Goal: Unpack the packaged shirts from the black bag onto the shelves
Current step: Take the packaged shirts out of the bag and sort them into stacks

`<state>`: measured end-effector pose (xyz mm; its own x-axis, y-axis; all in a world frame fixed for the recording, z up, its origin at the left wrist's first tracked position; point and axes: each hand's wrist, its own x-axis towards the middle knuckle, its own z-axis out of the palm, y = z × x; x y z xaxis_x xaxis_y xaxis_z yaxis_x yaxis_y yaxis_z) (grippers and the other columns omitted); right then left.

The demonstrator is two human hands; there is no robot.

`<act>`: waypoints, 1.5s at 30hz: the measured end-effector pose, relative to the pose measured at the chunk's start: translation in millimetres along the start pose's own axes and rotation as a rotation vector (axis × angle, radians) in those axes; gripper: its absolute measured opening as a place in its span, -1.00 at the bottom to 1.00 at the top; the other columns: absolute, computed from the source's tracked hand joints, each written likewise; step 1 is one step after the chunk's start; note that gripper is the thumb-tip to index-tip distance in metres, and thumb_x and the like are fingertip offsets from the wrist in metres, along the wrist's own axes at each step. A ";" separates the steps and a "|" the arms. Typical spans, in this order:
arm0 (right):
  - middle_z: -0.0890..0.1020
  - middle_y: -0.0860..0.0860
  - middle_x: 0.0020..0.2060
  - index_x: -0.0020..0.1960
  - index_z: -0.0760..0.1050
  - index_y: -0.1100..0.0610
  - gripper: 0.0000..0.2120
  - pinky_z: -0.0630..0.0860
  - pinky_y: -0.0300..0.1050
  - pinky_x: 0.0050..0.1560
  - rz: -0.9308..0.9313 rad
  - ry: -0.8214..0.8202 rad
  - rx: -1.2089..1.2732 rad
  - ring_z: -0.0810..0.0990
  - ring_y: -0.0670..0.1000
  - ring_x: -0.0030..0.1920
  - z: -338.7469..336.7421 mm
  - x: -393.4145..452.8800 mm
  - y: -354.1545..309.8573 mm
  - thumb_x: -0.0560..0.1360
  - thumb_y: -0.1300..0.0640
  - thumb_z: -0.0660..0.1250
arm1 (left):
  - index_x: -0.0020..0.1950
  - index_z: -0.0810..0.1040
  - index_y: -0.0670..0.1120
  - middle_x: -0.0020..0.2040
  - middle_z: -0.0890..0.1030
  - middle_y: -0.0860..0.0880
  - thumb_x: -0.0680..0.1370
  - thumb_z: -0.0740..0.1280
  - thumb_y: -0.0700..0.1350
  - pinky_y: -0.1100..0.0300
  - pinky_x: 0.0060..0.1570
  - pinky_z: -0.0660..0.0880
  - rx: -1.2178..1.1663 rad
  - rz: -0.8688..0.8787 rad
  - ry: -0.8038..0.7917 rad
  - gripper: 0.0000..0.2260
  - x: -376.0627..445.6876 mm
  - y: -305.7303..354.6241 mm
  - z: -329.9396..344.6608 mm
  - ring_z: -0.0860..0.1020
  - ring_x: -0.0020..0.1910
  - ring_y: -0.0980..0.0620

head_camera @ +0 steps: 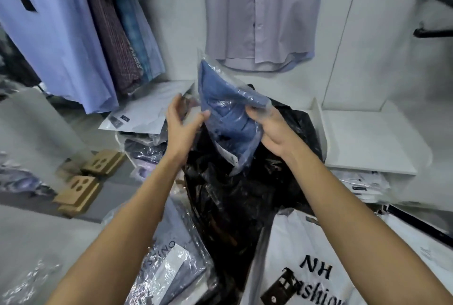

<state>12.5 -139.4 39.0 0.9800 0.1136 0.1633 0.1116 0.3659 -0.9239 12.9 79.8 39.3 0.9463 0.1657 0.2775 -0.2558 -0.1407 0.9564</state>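
Gripped by my right hand (267,130) at its right edge, the blue folded shirt in clear plastic wrap (225,113) hangs above the crumpled black plastic bag (235,197). My left hand (182,123) is open, thumb touching the wrap. I judge the slick film may slip. White shelf (370,143) lies right; packaged shirts (144,133) crowd the left.
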 end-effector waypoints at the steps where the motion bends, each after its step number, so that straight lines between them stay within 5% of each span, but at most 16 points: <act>1: 0.56 0.27 0.34 0.38 0.51 0.25 -0.54 0.42 0.20 0.45 -0.007 -0.027 0.054 0.54 0.23 0.36 -3.6 -3.7 -9.1 0.52 0.17 0.47 | 0.61 0.24 0.07 0.48 0.41 0.02 0.43 0.58 0.04 0.07 0.48 0.38 -0.047 -0.075 -0.102 -0.17 6.7 3.2 -3.0 0.45 0.44 0.11; 3: 0.63 0.21 0.26 0.31 0.54 0.22 -0.59 0.46 0.17 0.42 -0.023 -0.044 0.106 0.61 0.17 0.27 -8.3 -11.5 -29.3 0.50 0.13 0.45 | 0.62 0.28 -0.01 0.42 0.54 -0.08 0.38 0.58 0.07 0.09 0.43 0.44 -0.070 -0.098 -0.352 -0.13 13.5 12.1 -5.9 0.54 0.39 0.04; 5: 0.67 0.15 0.20 0.25 0.59 0.17 -0.66 0.49 0.15 0.40 -0.026 -0.045 0.154 0.64 0.13 0.22 -13.5 -17.7 -48.5 0.51 0.09 0.41 | 0.43 0.53 -0.08 0.24 0.68 -0.09 0.33 0.63 0.09 0.13 0.26 0.56 -0.066 -0.065 -0.518 -0.28 11.3 25.5 1.3 0.65 0.22 0.02; 7: 0.64 0.19 0.25 0.26 0.61 0.18 -0.64 0.47 0.21 0.41 -0.001 -0.017 0.186 0.61 0.18 0.28 -19.6 -22.2 -61.8 0.54 0.01 0.39 | 0.23 0.65 -0.09 0.15 0.73 -0.06 0.17 0.70 0.16 0.14 0.10 0.61 -0.104 -0.093 -0.583 -0.29 5.0 36.8 9.8 0.69 0.11 0.00; 10: 0.63 0.16 0.31 0.43 0.51 0.13 -0.46 0.51 0.23 0.37 0.062 0.070 0.098 0.60 0.18 0.33 -20.0 -28.8 -75.7 0.58 -0.18 0.36 | 0.25 0.63 -0.08 0.20 0.71 -0.10 0.14 0.74 0.09 0.06 0.13 0.61 -0.188 -0.140 -0.614 -0.27 -6.4 48.0 26.1 0.68 0.17 -0.08; 15: 0.74 0.05 0.12 0.34 0.49 0.11 -0.50 0.67 0.10 0.11 0.054 0.113 -0.043 0.71 0.10 0.16 -33.9 -46.3 -76.0 0.46 0.06 0.53 | 0.14 0.65 -0.09 0.11 0.73 -0.14 0.42 0.57 -0.25 -0.06 0.13 0.62 -0.308 -0.053 -0.377 -0.68 -20.3 64.0 49.8 0.70 0.09 -0.13; 21: 0.73 0.09 0.13 0.30 0.53 0.12 -0.61 0.64 0.12 0.18 0.085 0.077 -0.176 0.72 0.12 0.14 -23.0 -57.7 -49.8 0.51 0.27 0.50 | 0.30 0.55 -0.14 0.10 0.74 -0.08 0.32 0.65 0.07 0.01 0.01 0.65 -0.231 -0.073 -0.197 -0.36 -17.7 61.5 18.0 0.72 0.05 -0.08; 30: 0.73 0.10 0.14 0.30 0.57 0.15 -0.64 0.65 0.07 0.17 0.315 -0.171 -0.188 0.71 0.13 0.15 75.4 -47.5 40.9 0.53 0.27 0.49 | 0.25 0.51 -0.07 0.09 0.73 -0.04 0.46 0.58 0.04 -0.02 0.02 0.67 0.005 -0.233 0.126 -0.54 -58.8 -3.5 -114.4 0.73 0.01 -0.03; 34: 0.73 0.05 0.14 0.35 0.53 0.07 -0.50 0.65 0.13 0.18 0.432 -0.238 -0.220 0.72 0.12 0.13 117.3 -57.9 103.1 0.46 0.24 0.56 | 0.24 0.55 -0.07 0.07 0.74 -0.04 0.36 0.65 0.11 -0.11 0.08 0.66 0.059 -0.375 0.255 -0.44 -100.4 -46.3 -170.1 0.73 0.02 -0.06; 39: 0.71 0.06 0.14 0.34 0.47 0.05 -0.44 0.70 -0.04 0.01 0.596 -0.295 -0.286 0.73 0.04 0.05 142.3 -84.4 173.2 0.42 0.29 0.58 | 0.30 0.47 -0.11 0.12 0.69 -0.08 0.16 0.73 0.14 0.01 -0.02 0.68 0.110 -0.633 0.364 -0.17 -161.0 -100.4 -206.7 0.72 0.00 -0.05; 42: 0.67 0.05 0.23 0.44 0.40 0.06 -0.23 0.67 -0.03 0.12 0.652 -0.337 -0.415 0.70 0.00 0.12 137.9 -102.2 209.5 0.32 0.18 0.66 | 0.27 0.51 -0.15 0.12 0.70 -0.11 0.13 0.73 0.17 0.11 -0.13 0.66 0.174 -0.731 0.348 -0.16 -190.5 -130.9 -209.7 0.72 -0.02 -0.04; 45: 0.67 0.00 0.21 0.48 0.37 0.03 -0.13 0.63 0.05 0.22 0.622 -0.304 -0.423 0.69 -0.02 0.14 130.5 -107.5 226.4 0.26 0.10 0.68 | 0.43 0.40 -0.12 0.24 0.61 -0.04 0.28 0.69 0.11 0.12 0.03 0.58 0.308 -0.712 0.424 -0.16 -198.7 -132.0 -197.8 0.64 0.12 -0.03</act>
<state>-89.1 51.8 -142.7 0.8022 0.4497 -0.3927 -0.3267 -0.2199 -0.9192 -180.4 258.5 -124.1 0.6923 0.6537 -0.3055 0.4884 -0.1128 0.8653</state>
